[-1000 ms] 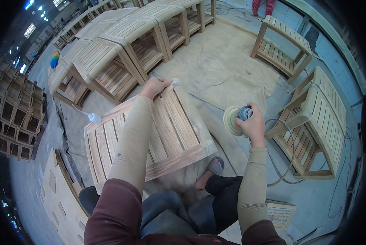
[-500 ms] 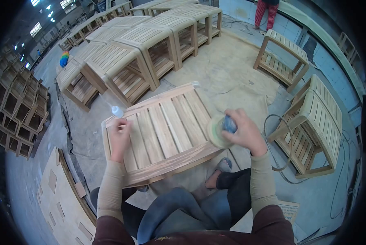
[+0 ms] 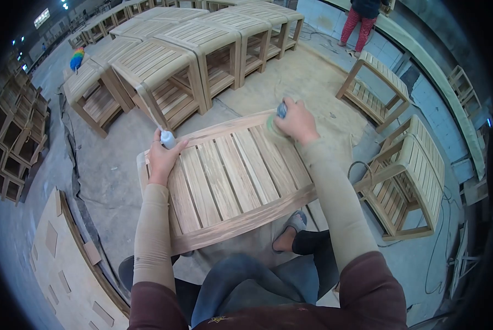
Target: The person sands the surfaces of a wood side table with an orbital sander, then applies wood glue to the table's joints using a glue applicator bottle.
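A slatted wooden bench top (image 3: 224, 176) lies in front of my knees, pale slats set in a frame. My left hand (image 3: 163, 159) is at its far left corner, closed around a small white squeeze bottle (image 3: 167, 139) with a long thin nozzle pointing up and away. With my right hand (image 3: 298, 122) I grip a round hand-held sander (image 3: 276, 125), its blue body under my palm. The sander's greenish disc is on the far right corner of the bench top and looks slightly blurred. My fingertips on its far side are partly hidden.
Rows of slatted wooden benches (image 3: 158, 52) stand beyond. More benches (image 3: 408, 170) are at the right, near a hose (image 3: 362, 168). Stacked wooden frames (image 3: 12, 137) stand left, above a pale board (image 3: 65, 264). A person in red patterned trousers (image 3: 359, 30) stands at the back.
My right hand has moved the sander from the near right part of the bench top to its far right corner. My left hand has moved up, now around the bottle.
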Motion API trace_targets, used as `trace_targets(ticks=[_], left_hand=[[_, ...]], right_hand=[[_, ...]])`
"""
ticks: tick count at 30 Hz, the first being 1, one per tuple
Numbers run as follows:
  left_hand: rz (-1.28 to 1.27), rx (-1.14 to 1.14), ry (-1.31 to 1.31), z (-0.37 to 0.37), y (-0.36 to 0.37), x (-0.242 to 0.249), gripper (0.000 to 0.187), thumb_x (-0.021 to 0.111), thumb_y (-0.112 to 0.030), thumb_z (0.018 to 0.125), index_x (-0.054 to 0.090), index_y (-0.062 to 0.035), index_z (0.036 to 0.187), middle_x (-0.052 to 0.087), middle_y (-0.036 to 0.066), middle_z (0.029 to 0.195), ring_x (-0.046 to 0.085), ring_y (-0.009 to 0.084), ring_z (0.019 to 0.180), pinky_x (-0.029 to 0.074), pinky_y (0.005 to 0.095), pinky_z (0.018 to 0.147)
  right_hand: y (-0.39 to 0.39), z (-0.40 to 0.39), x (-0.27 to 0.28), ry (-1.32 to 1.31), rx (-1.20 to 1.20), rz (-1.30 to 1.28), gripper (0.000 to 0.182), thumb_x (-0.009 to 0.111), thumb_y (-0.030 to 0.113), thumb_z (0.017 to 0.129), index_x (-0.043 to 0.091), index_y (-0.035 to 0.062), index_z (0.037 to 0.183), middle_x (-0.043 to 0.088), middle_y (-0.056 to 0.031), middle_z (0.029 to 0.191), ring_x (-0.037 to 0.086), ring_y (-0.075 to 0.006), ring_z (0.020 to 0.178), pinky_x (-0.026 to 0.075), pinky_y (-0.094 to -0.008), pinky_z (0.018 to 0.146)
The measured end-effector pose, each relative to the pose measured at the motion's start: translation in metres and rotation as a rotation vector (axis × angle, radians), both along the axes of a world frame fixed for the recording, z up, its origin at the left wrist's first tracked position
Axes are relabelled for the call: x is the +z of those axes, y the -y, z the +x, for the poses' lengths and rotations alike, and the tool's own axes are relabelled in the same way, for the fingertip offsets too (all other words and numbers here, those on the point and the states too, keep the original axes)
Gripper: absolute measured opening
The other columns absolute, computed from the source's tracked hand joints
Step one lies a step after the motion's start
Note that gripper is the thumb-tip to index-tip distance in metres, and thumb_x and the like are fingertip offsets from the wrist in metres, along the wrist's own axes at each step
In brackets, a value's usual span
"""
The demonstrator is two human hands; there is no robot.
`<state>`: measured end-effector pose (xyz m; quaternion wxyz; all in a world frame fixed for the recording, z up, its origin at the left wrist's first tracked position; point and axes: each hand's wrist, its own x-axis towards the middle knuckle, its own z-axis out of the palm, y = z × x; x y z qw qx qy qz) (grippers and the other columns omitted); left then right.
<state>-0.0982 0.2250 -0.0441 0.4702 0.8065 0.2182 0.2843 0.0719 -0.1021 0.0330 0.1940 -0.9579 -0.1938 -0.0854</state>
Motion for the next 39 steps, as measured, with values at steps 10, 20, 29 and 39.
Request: trace_targets(ticks=[10, 20, 29, 39], left_hand=[[0.215, 0.079, -0.174, -0.003, -0.006, -0.003, 0.06, 0.077, -0.042, 0.071, 0.063, -0.0018, 0.113, 0.066, 0.02, 0.104, 0.06, 0.0349, 0.102, 0.045, 0.0424, 0.091], [-0.239, -0.089, 0.034, -0.023, -0.026, -0.014, 0.04, 0.067, -0.037, 0.087, 0.064, -0.0014, 0.105, 0.066, 0.007, 0.088, 0.059, 0.0171, 0.084, 0.046, 0.0317, 0.076], [-0.527, 0.076, 0.103, -0.131, -0.039, 0.019, 0.033, 0.062, -0.037, 0.093, 0.059, -0.0071, 0.105, 0.061, -0.001, 0.092, 0.056, 0.0063, 0.082, 0.04, 0.0227, 0.072], [-0.462, 0.126, 0.154, -0.144, -0.055, 0.026, 0.03, 0.062, -0.036, 0.093, 0.056, -0.0074, 0.098, 0.06, 0.0, 0.084, 0.056, 0.0078, 0.08, 0.041, 0.0235, 0.074]], right_hand=[[-0.046, 0.044, 0.001, -0.062, -0.151, -0.094, 0.052, 0.065, 0.033, 0.078, 0.051, 0.0084, 0.121, 0.055, -0.0251, 0.116, 0.062, -0.0409, 0.099, 0.052, -0.0443, 0.085], [0.064, -0.097, -0.003, 0.016, -0.137, -0.087, 0.053, 0.067, 0.034, 0.075, 0.051, 0.0095, 0.12, 0.054, -0.0275, 0.105, 0.062, -0.0443, 0.087, 0.052, -0.0487, 0.077], [0.04, -0.126, -0.003, 0.03, -0.049, -0.07, 0.051, 0.067, 0.033, 0.075, 0.052, 0.0107, 0.119, 0.055, -0.0256, 0.104, 0.063, -0.0438, 0.083, 0.052, -0.0484, 0.074], [-0.088, 0.009, -0.002, -0.027, -0.132, -0.101, 0.053, 0.064, 0.036, 0.078, 0.051, 0.0104, 0.122, 0.055, -0.0237, 0.116, 0.062, -0.0408, 0.099, 0.051, -0.045, 0.086]])
